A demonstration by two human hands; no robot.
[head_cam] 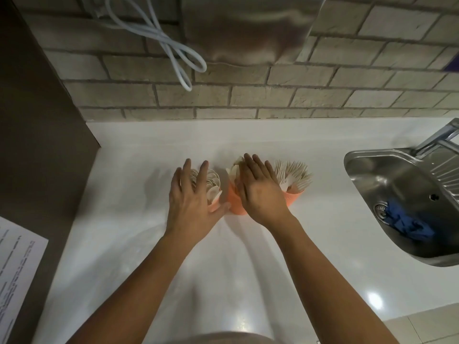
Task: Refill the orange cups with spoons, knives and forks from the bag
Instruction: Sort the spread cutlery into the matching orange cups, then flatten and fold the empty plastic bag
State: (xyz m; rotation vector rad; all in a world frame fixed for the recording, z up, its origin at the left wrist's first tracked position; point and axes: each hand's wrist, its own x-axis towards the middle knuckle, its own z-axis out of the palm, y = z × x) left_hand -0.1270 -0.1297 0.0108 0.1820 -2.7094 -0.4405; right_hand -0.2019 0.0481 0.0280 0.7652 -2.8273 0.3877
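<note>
cups: three orange cups stand in a row on the white counter [149,170], near the middle, touching or nearly so: left cup [214,206], middle cup [236,203], right cup [293,197].
contents: spoons [214,184] in the left cup, forks [295,173] fanned out in the right cup, pale pieces [234,168] in the middle cup, mostly hidden, kind unclear.
left hand [191,204]: palm down over the spoons, fingers straight and spread, thumb low by the left cup's side; holds nothing.
right hand [260,192]: palm down over the middle cup, fingers straight and close together; holds nothing; contact with the pieces below cannot be told.
sink [397,184]: steel, set in the counter at the right, well apart from the cups, a blue cloth [407,225] inside, a tap [437,137] at its far edge.
wall [273,95]: brick, behind the counter, with a white cable [171,45] looped on it and a metal box [248,28] above.
paper [17,269]: a printed sheet at the far left edge.
</note>
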